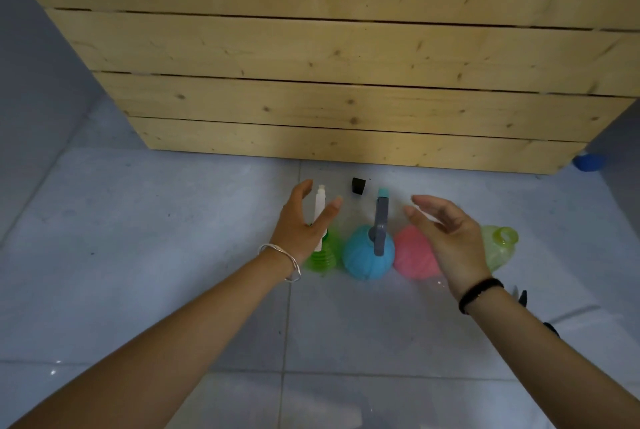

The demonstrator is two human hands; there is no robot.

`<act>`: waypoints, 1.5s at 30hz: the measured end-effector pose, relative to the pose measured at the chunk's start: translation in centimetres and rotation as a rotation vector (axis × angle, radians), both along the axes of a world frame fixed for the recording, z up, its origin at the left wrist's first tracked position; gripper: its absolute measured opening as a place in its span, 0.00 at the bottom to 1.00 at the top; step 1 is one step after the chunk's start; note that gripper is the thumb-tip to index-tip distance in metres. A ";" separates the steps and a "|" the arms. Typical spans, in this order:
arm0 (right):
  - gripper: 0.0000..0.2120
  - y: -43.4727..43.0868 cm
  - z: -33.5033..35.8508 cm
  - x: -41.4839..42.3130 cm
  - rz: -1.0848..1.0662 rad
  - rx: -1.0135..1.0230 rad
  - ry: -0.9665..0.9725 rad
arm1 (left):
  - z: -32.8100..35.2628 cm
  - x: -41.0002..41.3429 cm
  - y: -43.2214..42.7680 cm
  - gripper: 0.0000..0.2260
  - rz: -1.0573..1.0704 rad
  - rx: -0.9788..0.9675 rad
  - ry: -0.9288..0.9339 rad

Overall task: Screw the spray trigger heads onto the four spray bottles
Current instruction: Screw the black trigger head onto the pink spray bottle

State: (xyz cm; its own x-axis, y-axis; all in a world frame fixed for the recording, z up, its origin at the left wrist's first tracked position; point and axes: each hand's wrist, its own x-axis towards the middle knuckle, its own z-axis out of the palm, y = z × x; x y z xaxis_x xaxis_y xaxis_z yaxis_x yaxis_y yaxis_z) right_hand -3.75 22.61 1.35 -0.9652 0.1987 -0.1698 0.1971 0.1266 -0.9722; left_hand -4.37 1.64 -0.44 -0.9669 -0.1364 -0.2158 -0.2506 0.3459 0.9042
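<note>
Left hand (300,221) grip open around green bottle's white trigger head (319,212), right hand (446,238) open – empty – over pink bottle (410,257)

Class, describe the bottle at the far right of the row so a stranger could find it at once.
Start at the wooden crate; on the floor before it stands a row of four bottles. The pale yellow-green bottle is at its right end, beside the pink bottle. Its neck is open, with no trigger head.

I am seeing four spray bottles: green (322,257), blue (363,257), pink (414,257), pale green (497,248). Two are wearing trigger heads: white (320,209), grey (380,224).
</note>
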 end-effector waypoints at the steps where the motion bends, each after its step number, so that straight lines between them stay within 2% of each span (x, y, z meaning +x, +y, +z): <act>1: 0.11 0.7 0.0 -0.1 0.007 0.062 0.016 | 0.3 -0.1 0.1 0.30 0.011 -0.010 0.016; 5: 0.13 2.7 -1.5 0.2 0.042 0.166 -0.028 | 1.4 -0.3 0.7 0.31 0.029 -0.047 0.083; 10: 0.15 3.6 -2.9 0.5 0.019 0.125 -0.107 | 3.0 -0.2 2.3 0.28 0.050 -0.104 0.179; 14: 0.16 3.9 -2.9 0.0 -0.020 0.120 -0.113 | 3.9 0.0 4.4 0.23 -0.031 -0.121 0.231; 17: 0.18 4.2 -2.9 0.2 0.019 0.158 -0.125 | 4.3 0.1 5.9 0.25 -0.097 -0.152 0.255; 23: 0.14 5.1 -1.4 0.8 -0.022 0.200 -0.024 | 4.5 0.4 8.6 0.19 -0.195 -0.075 0.216; 26: 0.13 7.0 1.6 1.4 -0.015 0.134 0.018 | 4.9 0.6 9.5 0.17 -0.286 -0.031 0.256; 28: 0.13 8.7 3.9 1.9 0.005 -0.004 0.049 | 4.9 0.7 10.5 0.22 -0.424 -0.045 0.210; 30: 0.15 10.3 5.8 2.6 0.031 -0.130 0.086 | 4.6 0.7 11.6 0.33 -0.557 -0.067 0.144; 33: 0.18 12.3 6.8 3.4 0.028 -0.207 0.077 | 4.5 0.6 13.6 0.44 -0.673 -0.015 0.009; 36: 0.17 13.7 6.3 4.3 0.011 -0.240 0.016 | 3.6 0.8 15.7 0.45 -0.718 0.061 -0.086; 41: 0.11 16.1 4.2 6.0 -0.005 -0.246 -0.043 | 1.3 2.4 18.8 0.45 -0.816 0.045 -0.200; 45: 0.16 17.9 2.1 7.2 0.048 -0.337 -0.141 | -0.2 3.5 19.9 0.41 -0.851 -0.008 -0.251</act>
